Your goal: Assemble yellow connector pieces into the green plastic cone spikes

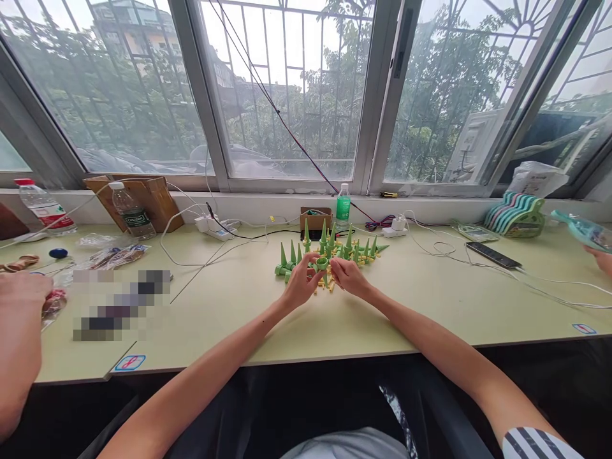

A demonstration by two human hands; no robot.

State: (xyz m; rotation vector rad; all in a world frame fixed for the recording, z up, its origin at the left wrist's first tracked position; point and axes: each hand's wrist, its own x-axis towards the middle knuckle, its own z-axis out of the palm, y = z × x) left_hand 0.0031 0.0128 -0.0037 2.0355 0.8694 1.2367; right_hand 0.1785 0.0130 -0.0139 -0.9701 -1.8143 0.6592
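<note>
Near the middle of the table, my left hand (pixel 301 279) grips a small green plastic ring-like cup (pixel 322 262) between thumb and fingers, its round opening turned towards me. Close at its right side is my right hand (pixel 349 278), fingers closed in a pinch; whatever they hold is too small or hidden to name. Just beyond both hands stand several green cone-shaped pieces (pixel 349 241), points up. Small yellow peg-like bits (pixel 331 287) lie scattered around and beneath the hands.
Behind the cones are a small cardboard box (pixel 315 220) and a green-labelled bottle (pixel 343 205). Cables and a phone (pixel 492 254) lie to the right, near stacked pastel hangers (pixel 514 213). Other people's hands show at the left (pixel 21 299) and right (pixel 600 258) edges.
</note>
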